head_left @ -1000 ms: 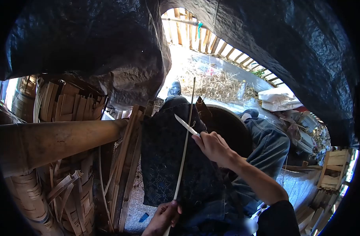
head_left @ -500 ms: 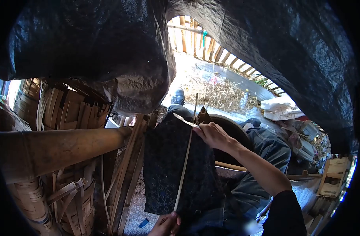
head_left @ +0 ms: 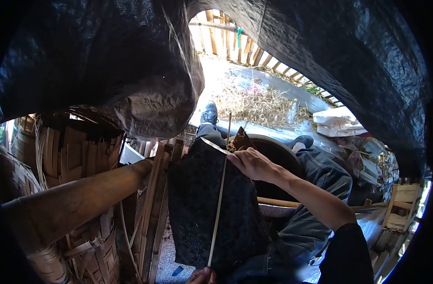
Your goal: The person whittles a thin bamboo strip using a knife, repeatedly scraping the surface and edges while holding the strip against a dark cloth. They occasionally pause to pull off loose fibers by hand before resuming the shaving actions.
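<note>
A thin bamboo strip (head_left: 218, 208) runs lengthwise over a dark patterned cloth (head_left: 192, 189) on my lap. My left hand (head_left: 202, 275), partly cut off by the bottom edge, pinches the strip's near end. My right hand (head_left: 252, 164) is closed around a knife, whose handle is hidden in the fist. The pale knife blade (head_left: 212, 145) points up and left and crosses the strip near its far end. Thin curled shavings (head_left: 231, 146) sit beside the blade, next to a dark pointed piece (head_left: 244, 138).
A thick bamboo pole (head_left: 84, 201) juts in from the left, above woven bamboo baskets (head_left: 91, 151). Dark plastic sheeting (head_left: 320, 52) hangs overhead. Beyond my shoe (head_left: 209, 112) lie dry straw (head_left: 254, 102), a clear bottle (head_left: 293, 111) and a white sack (head_left: 338, 121).
My left hand has drawn slightly back toward me with the strip's near end. The knife and right hand stay by the strip's far part. The view has shifted a little.
</note>
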